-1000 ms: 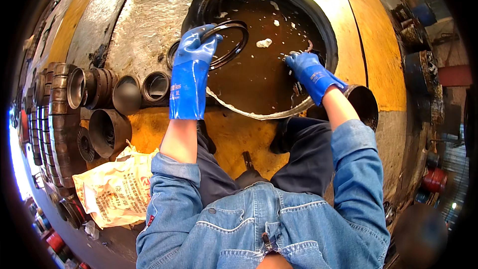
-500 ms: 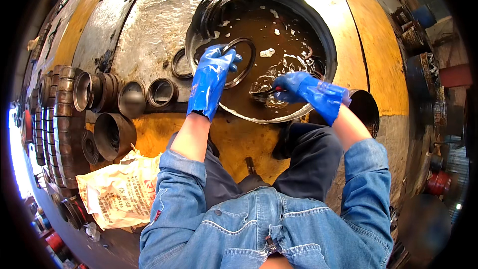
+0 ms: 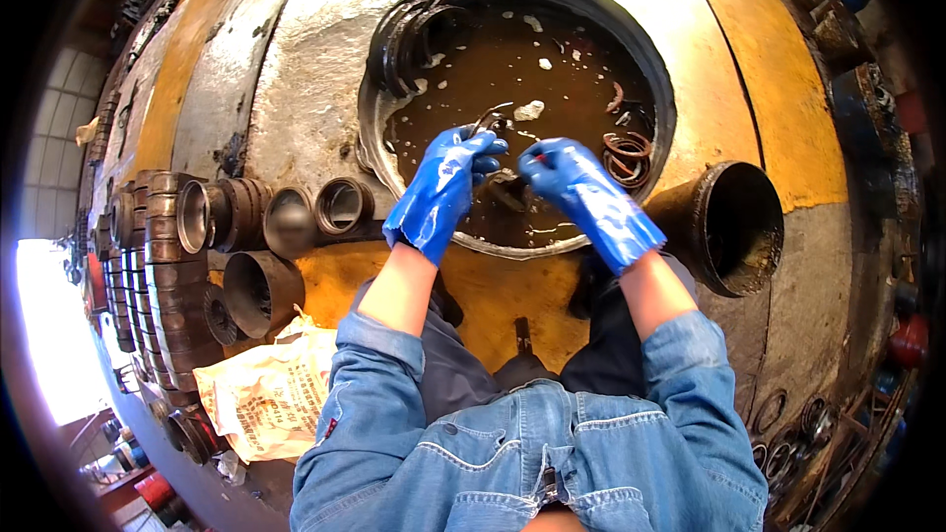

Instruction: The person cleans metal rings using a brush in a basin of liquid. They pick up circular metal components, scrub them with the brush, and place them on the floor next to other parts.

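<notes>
Both my hands wear blue rubber gloves and work over a round tub of brown, murky liquid. My left hand is closed around a dark metal ring, now seen nearly edge-on above the liquid. Close by on its right, my right hand is closed on a brush; a bit of red shows at the fingers. The dark brush head hangs low between the gloves, partly blurred. Several dark rings lean inside the tub's far left wall. Reddish-brown rings lie at its right side.
A large open metal cylinder lies right of the tub. On the left are a short cylinder, several metal sleeves and stacked ribbed parts. A printed sack lies by my left arm. Loose rings lie at lower right.
The ring in my left hand has turned from face-on to nearly edge-on. My right hand has come left and closer to it with the brush. The view has shifted slightly.
</notes>
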{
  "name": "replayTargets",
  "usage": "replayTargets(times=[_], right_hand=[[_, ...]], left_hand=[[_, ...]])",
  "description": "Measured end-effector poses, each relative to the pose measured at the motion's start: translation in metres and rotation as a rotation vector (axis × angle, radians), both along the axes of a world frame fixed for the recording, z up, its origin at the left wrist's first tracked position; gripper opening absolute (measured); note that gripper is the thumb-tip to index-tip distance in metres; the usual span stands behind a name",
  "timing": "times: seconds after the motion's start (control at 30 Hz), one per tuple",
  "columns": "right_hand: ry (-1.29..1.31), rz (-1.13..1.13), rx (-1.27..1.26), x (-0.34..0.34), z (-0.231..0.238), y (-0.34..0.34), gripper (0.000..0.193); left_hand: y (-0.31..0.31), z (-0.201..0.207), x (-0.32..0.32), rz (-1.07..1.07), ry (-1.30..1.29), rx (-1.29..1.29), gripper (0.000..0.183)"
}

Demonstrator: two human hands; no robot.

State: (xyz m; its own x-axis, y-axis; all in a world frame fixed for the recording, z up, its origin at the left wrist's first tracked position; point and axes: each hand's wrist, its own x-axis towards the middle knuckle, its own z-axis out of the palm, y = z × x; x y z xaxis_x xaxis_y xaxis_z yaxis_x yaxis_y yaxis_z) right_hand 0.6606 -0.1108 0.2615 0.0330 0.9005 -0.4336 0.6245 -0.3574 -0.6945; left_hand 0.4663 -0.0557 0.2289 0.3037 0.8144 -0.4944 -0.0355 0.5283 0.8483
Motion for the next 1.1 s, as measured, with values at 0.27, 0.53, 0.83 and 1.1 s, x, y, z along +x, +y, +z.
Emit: replayTargets(times=[0.27, 0.53, 0.83, 1.1], right_hand=[[0.382, -0.396, 0.546, 0.065, 0.037, -0.001, 0.020], [0.684, -0.247, 0.312, 0.044, 0.024, 0.019, 0.026], [0.856, -0.307, 0.084, 0.007, -0.037, 0.036, 0.051], [0.340, -0.488, 0.070, -0.002, -0.072, 0.042, 0.043]], left_hand=[[-0.004, -0.011, 0.015, -0.105, -0.048, 0.017, 0.031], [0.003, -0.040, 0.012, -0.100, -0.348, -0.067, 0.035], [0.001, -0.044, -0.016, 0.021, -0.105, 0.018, 0.034], [-0.002, -0.036, -0.030, 0.076, -0.102, -0.067, 0.041]])
